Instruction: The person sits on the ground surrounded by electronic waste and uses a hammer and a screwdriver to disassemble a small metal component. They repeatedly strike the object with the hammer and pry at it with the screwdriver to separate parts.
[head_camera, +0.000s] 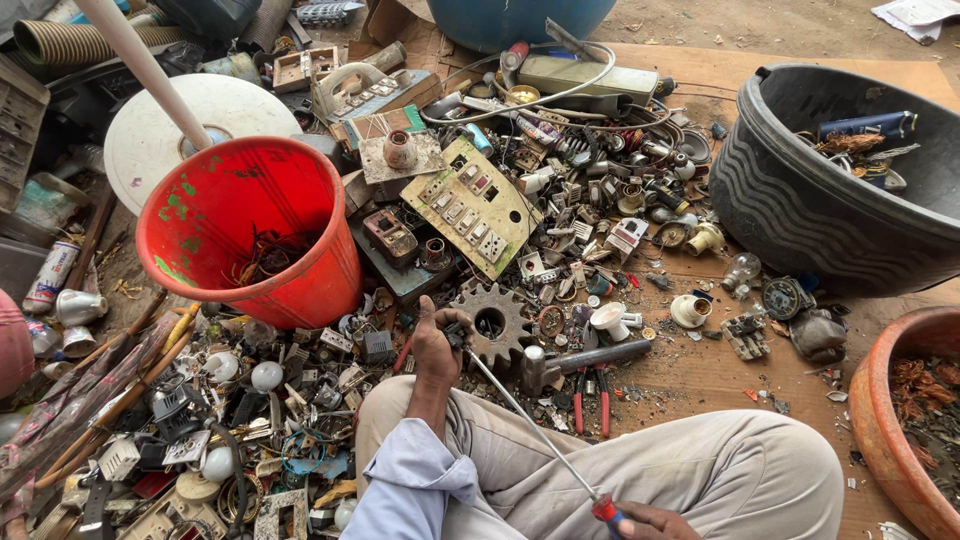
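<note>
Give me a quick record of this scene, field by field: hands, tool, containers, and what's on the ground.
left hand: clasps a small dark part beside the gear wheel
right hand: grips the long screwdriver by its red handle, tip at the part
containers: red bucket, black tub, clay bowl
ground: hammer, red pliers, switch plate, bulbs, scrap

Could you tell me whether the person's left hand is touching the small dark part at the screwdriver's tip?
Touching: the head view shows the left hand closed around the small dark part.
</note>
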